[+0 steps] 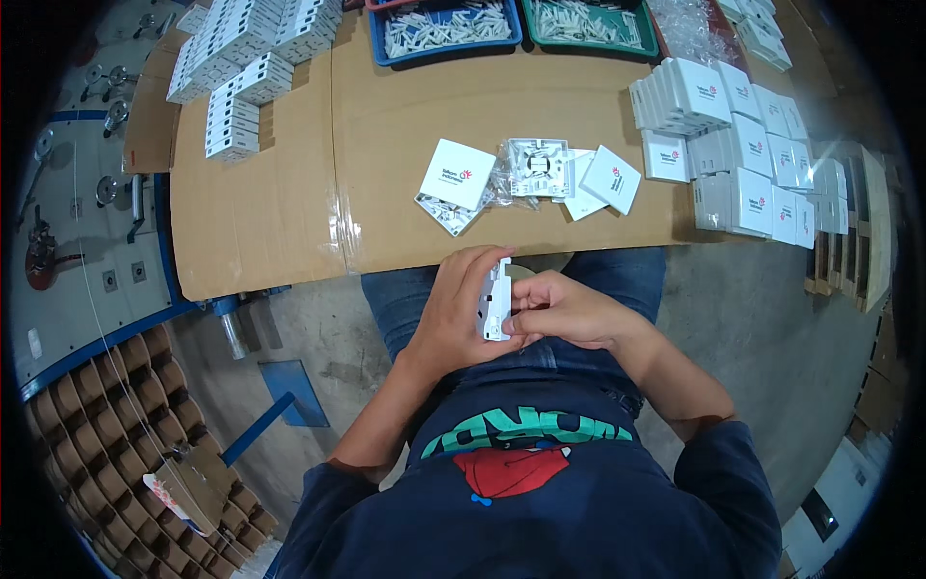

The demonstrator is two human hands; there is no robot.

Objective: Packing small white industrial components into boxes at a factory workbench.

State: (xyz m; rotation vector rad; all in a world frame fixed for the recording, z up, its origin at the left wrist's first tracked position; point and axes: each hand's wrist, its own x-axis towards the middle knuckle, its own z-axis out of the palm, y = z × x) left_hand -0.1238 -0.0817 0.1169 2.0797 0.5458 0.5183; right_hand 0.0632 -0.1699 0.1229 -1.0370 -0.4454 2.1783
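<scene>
Over my lap, just off the table's near edge, my left hand (455, 301) grips a white plastic box base (495, 301), tilted on its side with its edge toward me. My right hand (567, 311) is closed against the base's right side, thumb and fingers at its lower corner; whether a small part sits between those fingers is hidden. Ahead on the cardboard lie a square white cover (457, 175) resting on another base (449, 214), an open white base (538, 168) with its inside showing, and two more covers (610, 180) overlapping. Small clear plastic bags (499, 179) lie among them.
A cardboard-covered table (280, 212) spans ahead. White boxes are stacked at the far left (253, 43) and right (748, 154). A blue tray (447, 53) and a green tray (588, 48) at the back hold many small whitish pieces. A cardboard divider grid (106, 415) stands lower left.
</scene>
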